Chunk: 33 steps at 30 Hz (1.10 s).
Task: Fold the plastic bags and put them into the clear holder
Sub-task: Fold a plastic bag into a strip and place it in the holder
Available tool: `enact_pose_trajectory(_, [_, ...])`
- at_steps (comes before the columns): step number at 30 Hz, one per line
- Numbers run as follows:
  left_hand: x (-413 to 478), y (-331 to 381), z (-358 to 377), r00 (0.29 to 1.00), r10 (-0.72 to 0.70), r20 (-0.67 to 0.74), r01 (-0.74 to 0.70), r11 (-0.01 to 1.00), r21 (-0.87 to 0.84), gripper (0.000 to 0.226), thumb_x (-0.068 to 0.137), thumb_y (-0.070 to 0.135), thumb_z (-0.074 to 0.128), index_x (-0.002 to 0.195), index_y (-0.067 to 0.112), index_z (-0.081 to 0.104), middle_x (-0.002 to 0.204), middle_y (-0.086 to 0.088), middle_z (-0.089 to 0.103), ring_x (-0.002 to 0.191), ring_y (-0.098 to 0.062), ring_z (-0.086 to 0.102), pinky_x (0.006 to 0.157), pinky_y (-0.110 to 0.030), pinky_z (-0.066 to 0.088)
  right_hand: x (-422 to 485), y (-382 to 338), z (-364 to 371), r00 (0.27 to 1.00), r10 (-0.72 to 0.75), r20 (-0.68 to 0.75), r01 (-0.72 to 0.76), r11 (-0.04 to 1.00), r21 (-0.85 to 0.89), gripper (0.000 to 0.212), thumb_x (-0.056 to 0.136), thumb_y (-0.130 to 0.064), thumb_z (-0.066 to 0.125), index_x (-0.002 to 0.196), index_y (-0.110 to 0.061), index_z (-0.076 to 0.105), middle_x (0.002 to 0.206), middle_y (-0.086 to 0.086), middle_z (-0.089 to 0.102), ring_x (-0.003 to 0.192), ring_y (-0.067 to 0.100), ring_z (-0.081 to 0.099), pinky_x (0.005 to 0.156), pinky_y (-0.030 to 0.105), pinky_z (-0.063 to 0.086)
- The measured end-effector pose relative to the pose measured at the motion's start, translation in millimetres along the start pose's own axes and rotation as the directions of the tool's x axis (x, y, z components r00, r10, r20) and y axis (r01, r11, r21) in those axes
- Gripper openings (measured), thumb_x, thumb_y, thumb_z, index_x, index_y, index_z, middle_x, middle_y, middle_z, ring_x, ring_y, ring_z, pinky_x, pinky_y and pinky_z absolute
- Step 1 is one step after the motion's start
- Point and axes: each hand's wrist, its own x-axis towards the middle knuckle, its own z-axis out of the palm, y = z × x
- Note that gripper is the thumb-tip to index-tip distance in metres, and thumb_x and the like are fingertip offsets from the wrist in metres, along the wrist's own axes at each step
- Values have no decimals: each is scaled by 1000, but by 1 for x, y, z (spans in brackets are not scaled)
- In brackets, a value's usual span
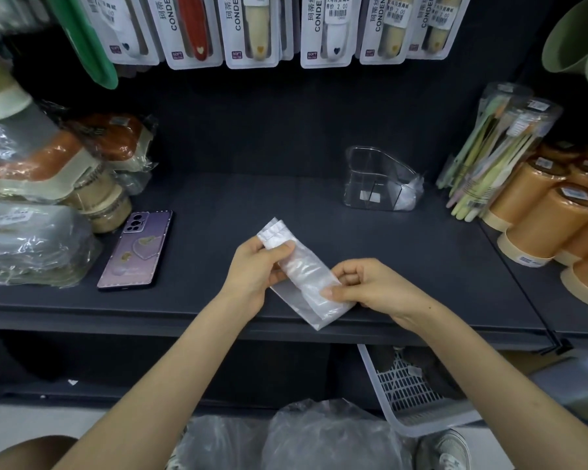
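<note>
Now both hands, left hand point(252, 266) and right hand point(370, 286), are pinching the narrow folded plastic bag point(302, 269); next, probably folding it shorter for the clear holder point(377, 181).

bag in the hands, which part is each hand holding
Both hold the folded bag: the left hand pinches near its upper end, the right hand pinches its lower part.
</note>
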Motion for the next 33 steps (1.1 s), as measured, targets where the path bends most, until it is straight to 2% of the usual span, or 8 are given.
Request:
enact_pose_trajectory(6, [-1,-10,7,999,-20,-43,18,999,-45,14,93,7,59,105,0,64,95,-13,70,87,-24,70,68,-29,60,-7,6,-7,997,24,-69,-27,999,-45,13,89,-28,67,90,-18,75,73,-16,68,57,-9,53,57,12,39])
enact_pose_trajectory(10, [-4,-13,7,997,-22,-79,20,999,-30,8,93,8,60,97,4,66,94,-11,70,86,-22,70,66,-27,58,-8,9,-4,993,14,-117,-14,1000,0,11,87,-20,69,78,-13,71,63,-14,64,53,-8,52,55,8,38])
enact_pose_trajectory(13, [-5,-13,4,994,-16,-111,18,1000,18,6,92,6,61,96,5,65,96,-11,70,90,-23,70,66,-27,59,-10,10,-3,995,4,-99,-7,999,-31,10,85,-19,72,78,-12,71,66,-9,68,63,-4,60,61,5,41])
enact_pose_trajectory(17, [-1,-9,-5,988,-27,-152,41,995,90,4,91,5,61,88,5,63,92,-11,67,89,-23,67,67,-26,58,-10,14,-1,995,-2,-98,-13,989,-150,12,82,-19,75,80,-7,71,63,-5,67,62,2,61,68,15,48])
enact_pose_trajectory(21, [4,-7,-10,983,39,-177,4,971,239,8,89,1,62,84,8,62,86,-7,64,81,-19,65,62,-25,58,-8,17,-1,992,-23,-126,-17,951,-310,12,80,-24,76,75,-14,72,64,-7,68,65,4,63,76,29,53])
enact_pose_trajectory(25, [12,-9,-12,975,163,-152,-59,847,529,6,84,9,68,89,9,64,76,-6,67,65,-18,64,54,-24,54,-3,17,-6,987,-40,-154,-32,899,-437,14,79,-30,77,71,-21,72,67,-6,69,66,6,61,77,34,53])
enact_pose_trajectory(29, [18,-10,-15,966,216,-139,-60,714,697,14,80,26,74,86,19,64,71,1,68,70,-18,66,62,-31,49,1,14,-12,989,-34,-143,-44,860,-509,15,79,-34,76,69,-24,70,64,-10,66,66,4,60,73,28,50])
enact_pose_trajectory(33, [22,-11,-13,974,197,-110,-31,599,800,23,80,38,74,93,23,64,80,4,69,78,-16,68,69,-30,51,6,12,-20,989,-32,-144,-59,811,-582,16,78,-37,76,74,-22,71,66,-12,65,67,3,59,69,24,46])
